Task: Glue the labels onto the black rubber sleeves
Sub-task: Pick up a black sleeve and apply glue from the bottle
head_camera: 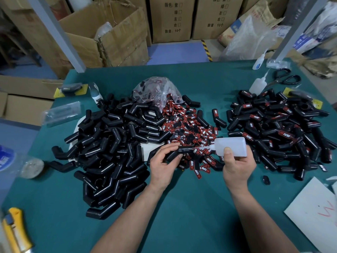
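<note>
Nearest on the bench (182, 207), a yellow knife (16, 232) lies at the left edge, partly cut off. A white sheet (313, 212) with red marks runs out of view at the right edge.

Just beyond them the two hands work over the near end of the labels. The left hand (164, 161) grips one bent black sleeve (175, 152), with the fingers curled over it. The right hand (237, 165) is wrapped around a white bottle (231, 147), held sideways, with its nozzle pointing left at the right end of that sleeve.

I judge that the step in hand is putting glue on the sleeve, before a label goes on. The next move, I think, calls for one label from the red and black pile (187, 125) just behind the hands. It must be pressed straight onto the wet spot before the glue sets.

Further back, the left heap (113, 143) holds bare sleeves. In the right heap (277, 128) many sleeves already carry a label. Between the heaps, on the far side, a clear bag (156, 88) spills labels. Scissors (284, 78) lie at the far right corner, and cardboard boxes (116, 37) stand behind the bench.

I cannot tell whether the nozzle tip touches the sleeve, or whether glue has come out. A small black thing (266, 179) near the right hand is too small to name. The round things at the left edge are blurred.
</note>
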### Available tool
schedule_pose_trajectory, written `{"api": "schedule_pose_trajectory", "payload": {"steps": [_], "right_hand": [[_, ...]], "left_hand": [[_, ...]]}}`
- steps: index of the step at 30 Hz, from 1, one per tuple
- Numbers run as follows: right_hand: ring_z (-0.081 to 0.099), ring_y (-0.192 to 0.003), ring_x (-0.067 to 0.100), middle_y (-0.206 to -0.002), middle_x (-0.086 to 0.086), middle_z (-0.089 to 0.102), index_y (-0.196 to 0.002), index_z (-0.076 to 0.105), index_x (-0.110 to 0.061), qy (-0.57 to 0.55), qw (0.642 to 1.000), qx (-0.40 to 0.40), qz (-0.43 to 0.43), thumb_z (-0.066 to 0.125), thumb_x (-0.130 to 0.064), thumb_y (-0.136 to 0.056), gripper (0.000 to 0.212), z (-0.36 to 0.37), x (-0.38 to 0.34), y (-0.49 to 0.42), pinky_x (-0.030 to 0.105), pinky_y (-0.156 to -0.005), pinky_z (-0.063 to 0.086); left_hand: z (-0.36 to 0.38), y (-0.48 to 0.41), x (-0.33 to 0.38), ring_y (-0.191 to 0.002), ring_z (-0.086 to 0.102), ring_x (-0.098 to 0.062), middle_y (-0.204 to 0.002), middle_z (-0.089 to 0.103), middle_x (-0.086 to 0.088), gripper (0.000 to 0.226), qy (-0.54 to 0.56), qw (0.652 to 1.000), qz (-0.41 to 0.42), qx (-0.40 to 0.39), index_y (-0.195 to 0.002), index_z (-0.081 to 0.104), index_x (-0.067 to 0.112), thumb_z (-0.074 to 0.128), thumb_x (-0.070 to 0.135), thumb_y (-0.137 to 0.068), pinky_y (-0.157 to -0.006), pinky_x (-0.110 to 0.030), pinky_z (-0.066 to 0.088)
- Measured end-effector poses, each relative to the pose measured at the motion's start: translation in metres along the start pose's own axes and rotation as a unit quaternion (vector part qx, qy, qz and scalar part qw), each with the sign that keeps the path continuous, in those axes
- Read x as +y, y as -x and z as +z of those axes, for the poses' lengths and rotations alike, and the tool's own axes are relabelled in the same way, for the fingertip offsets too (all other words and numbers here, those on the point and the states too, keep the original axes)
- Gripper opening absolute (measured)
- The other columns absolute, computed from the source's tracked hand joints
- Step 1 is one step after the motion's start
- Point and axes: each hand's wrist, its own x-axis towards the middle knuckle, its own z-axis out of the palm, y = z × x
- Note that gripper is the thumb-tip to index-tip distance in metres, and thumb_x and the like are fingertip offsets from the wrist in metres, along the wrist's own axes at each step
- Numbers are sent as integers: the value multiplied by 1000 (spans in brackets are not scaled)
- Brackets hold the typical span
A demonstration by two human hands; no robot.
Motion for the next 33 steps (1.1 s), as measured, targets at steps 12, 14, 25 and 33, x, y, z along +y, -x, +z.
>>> {"api": "schedule_pose_trajectory", "payload": {"steps": [12, 14, 25, 33], "right_hand": [[64, -74, -9, -83, -30, 68, -95, 60, -14, 12, 1000, 3, -6, 66, -35, -81, 26, -1, 2, -1, 9, -66, 49], [63, -74, -10, -84, -30, 68, -99, 59, -7, 10, 1000, 4, -14, 65, -34, -82, 33, -2, 1, -2, 9, -66, 48], [62, -71, -9, -80, -29, 68, -94, 59, -21, -2, 1000, 8, -5, 66, -36, -79, 22, -1, 0, 0, 9, -66, 48], [63, -73, -9, -82, -29, 68, -95, 59, -26, -8, 1000, 16, -24, 66, -33, -81, 17, -6, 1, -4, 9, -66, 48]], "left_hand": [[-1, 1, -2, -116, 69, -21, -118, 75, 2, 47, -4, 1000, 3, -1, -111, 74, 33, 80, -3, -83, -104, -27, 50], [-2, 0, -3, -116, 69, -22, -118, 75, 3, 44, 0, 1000, 0, 6, -112, 74, 35, 80, 2, -84, -104, -28, 50], [0, 0, -2, -115, 69, -23, -118, 75, 2, 37, 6, 1000, -3, 8, -110, 74, 33, 80, 6, -85, -104, -33, 51], [-1, 0, -1, -116, 69, -23, -118, 75, 2, 44, 0, 1000, 5, 9, -112, 74, 36, 80, 4, -84, -105, -32, 51]]}}
